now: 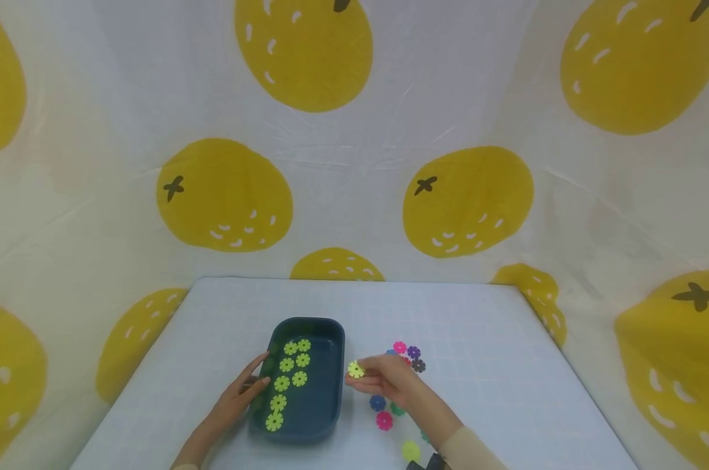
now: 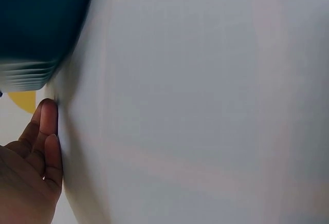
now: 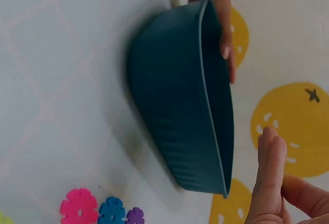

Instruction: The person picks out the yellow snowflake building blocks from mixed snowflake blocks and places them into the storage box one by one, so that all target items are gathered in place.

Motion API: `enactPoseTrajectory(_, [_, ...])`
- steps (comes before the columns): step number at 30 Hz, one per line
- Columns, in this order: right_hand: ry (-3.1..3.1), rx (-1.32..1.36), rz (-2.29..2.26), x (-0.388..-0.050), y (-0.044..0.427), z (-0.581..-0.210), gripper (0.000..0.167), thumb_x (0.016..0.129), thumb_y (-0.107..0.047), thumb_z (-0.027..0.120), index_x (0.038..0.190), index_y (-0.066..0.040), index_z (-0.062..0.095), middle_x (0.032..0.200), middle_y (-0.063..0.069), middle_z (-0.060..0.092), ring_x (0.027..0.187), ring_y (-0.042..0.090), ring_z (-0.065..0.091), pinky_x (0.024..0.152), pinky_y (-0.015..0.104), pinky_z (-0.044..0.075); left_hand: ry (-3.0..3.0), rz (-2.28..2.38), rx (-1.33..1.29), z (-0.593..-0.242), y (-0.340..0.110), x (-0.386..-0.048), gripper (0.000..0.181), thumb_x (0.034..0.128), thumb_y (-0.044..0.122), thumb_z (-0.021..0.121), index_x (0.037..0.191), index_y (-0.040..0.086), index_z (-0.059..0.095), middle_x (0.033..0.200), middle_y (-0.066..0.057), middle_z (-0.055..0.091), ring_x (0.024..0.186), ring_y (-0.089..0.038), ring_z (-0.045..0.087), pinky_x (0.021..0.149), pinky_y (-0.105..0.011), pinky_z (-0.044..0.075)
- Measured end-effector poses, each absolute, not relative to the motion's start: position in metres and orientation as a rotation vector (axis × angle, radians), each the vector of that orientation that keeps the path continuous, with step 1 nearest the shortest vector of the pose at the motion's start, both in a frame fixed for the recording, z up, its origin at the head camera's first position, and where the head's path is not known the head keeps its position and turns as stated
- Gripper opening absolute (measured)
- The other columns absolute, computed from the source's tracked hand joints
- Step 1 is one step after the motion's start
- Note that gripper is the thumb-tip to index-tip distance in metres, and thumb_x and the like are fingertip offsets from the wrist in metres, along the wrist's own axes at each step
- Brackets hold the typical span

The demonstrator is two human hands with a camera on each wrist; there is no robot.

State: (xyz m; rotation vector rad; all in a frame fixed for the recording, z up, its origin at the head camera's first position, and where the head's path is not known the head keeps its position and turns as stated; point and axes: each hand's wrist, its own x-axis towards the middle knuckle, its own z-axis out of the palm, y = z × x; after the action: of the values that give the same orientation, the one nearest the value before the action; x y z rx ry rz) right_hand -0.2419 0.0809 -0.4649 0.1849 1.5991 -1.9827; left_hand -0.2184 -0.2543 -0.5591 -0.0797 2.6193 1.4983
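Note:
My right hand (image 1: 390,376) pinches a yellow-green snowflake building disc (image 1: 356,370) between thumb and fingers, just off the right side of a dark blue tray (image 1: 313,427). In the right wrist view the fingers (image 3: 272,172) show, but the disc is hidden. Several yellow-green snowflake discs (image 1: 281,383) lie in the tray's left half. At the tray's left wall, my left hand (image 1: 237,398) holds the rim, thumb over the inner side and fingers outside. The left wrist view shows some bent fingers (image 2: 49,118) low beside the tray.
Right of the tray lie loose discs: pink (image 1: 384,420), blue (image 1: 377,403), purple (image 1: 414,352), grey (image 1: 418,365) and others, some partly behind the right forearm. A yellow-green disc (image 1: 411,450) sits near the front edge. A lemon-print cloth (image 1: 348,196) surrounds the white table (image 1: 507,365).

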Motion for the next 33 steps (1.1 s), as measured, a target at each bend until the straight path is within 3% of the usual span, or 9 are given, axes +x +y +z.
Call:
enactPoseTrajectory(10, [1.644, 0.103, -1.927, -0.249, 0.059, -0.459, 0.034, 0.098, -0.012, 0.060, 0.120, 0.013, 0.060, 0.105, 0.023, 0.073, 0.095, 0.028, 0.074, 0.080, 0.032, 0.060, 2.625, 1.498, -0.104, -0.564, -0.251, -0.216, 0.063, 0.0977, 0.047, 0.058, 0.154, 0.036, 0.033, 0.152, -0.016, 0.044, 0.119, -0.032, 0.057, 0.092, -0.053, 0.052])
enactPoseTrajectory(24, [1.627, 0.133, -1.859, -0.268, 0.017, -0.457, 0.032, 0.097, -0.011, 0.063, 0.119, 0.010, 0.059, 0.102, 0.024, 0.073, 0.094, 0.031, 0.074, 0.078, 0.033, 0.060, 2.608, 1.530, -0.096, -0.560, -0.253, -0.214, 0.062, 0.0976, 0.047, 0.058, 0.154, 0.037, 0.033, 0.155, -0.014, 0.041, 0.122, -0.033, 0.056, 0.095, -0.054, 0.051])
enactPoseTrajectory(33, [1.604, 0.077, -1.767, -0.275, 0.007, -0.461, 0.022, 0.097, -0.012, 0.062, 0.110, 0.006, 0.064, 0.102, 0.025, 0.073, 0.096, 0.033, 0.073, 0.080, 0.036, 0.060, 2.626, 1.520, -0.081, -0.559, -0.255, -0.217, 0.061, 0.0978, 0.046, 0.058, 0.153, 0.039, 0.033, 0.154, -0.014, 0.042, 0.122, -0.034, 0.056, 0.093, -0.055, 0.051])
